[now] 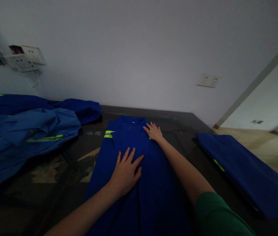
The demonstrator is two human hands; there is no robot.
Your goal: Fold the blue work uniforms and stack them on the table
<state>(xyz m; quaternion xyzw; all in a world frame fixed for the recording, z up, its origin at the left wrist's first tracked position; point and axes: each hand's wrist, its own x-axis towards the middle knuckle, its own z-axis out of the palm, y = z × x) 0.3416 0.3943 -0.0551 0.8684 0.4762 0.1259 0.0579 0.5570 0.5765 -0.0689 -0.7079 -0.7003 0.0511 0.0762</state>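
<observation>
Collared deep-blue cloth garment (156, 177), a lime-and-grey band (108, 134) at its upper left, lies flat on the dark bench (178, 118) under left hand (126, 170) and right hand (154, 132), each grip released, fingers spread.

wall (134, 59): pale, dimly lit | socket plates (208, 80): white | table (183, 139): dark | floor (239, 136): light tan

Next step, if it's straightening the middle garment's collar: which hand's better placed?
Probably the right hand: it's spread beside the collar, at the garment's upper right. The left hand lies lower, farther from the collar.
</observation>
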